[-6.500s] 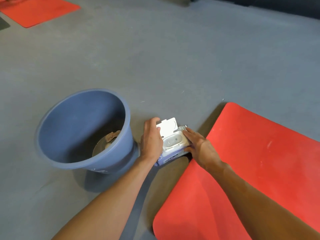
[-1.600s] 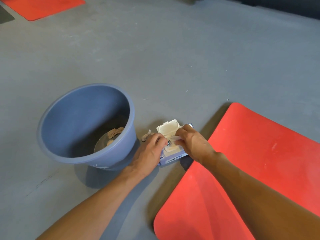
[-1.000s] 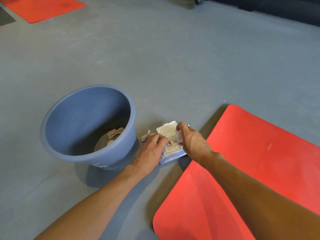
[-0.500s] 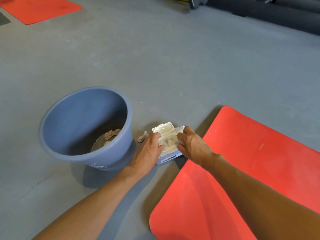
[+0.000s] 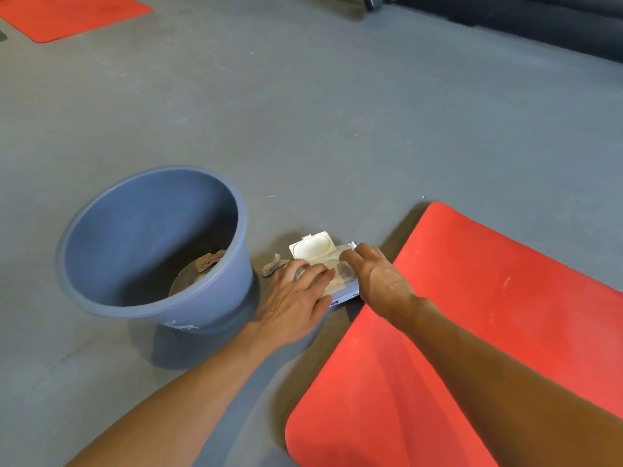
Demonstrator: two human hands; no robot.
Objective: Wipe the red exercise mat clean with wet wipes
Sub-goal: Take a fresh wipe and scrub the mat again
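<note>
Item 1. Left hand (image 5: 295,298): palm down, fingers straight and slightly spread, resting flat on the near left part of the wipes pack; the grip is open, nothing held.

Item 2. Right hand (image 5: 376,276): palm down, fingers extended onto the right side of the pack's top; this grip is likewise loose, nothing pinched that can be made out. The fingertips are blurred.

Item 3. Flat white-and-blue soft pack of wet wipes (image 5: 338,291): lies on the grey floor (image 5: 337,112) directly under both hands, its white hinged plastic lid (image 5: 312,246) flipped open just beyond the fingertips. Whether a wipe protrudes from the opening cannot be told.

Item 4. Red foam exercise mat (image 5: 488,315): flat on the floor, just right of the right hand; its rounded near-left edge passes under the right forearm, its corner close beside the pack.

Item 5. Round blue plastic bucket (image 5: 101,271): upright, just left of the left hand, holding a crumpled brownish used wipe (image 5: 209,261) at the bottom.

Item 6. Small crumpled soiled wipe scrap (image 5: 271,266): on the floor between the bucket and the pack, just beyond the left hand's fingers.

Item 7. Second red mat (image 5: 67,15): far beyond and left of both hands, well apart.
</note>
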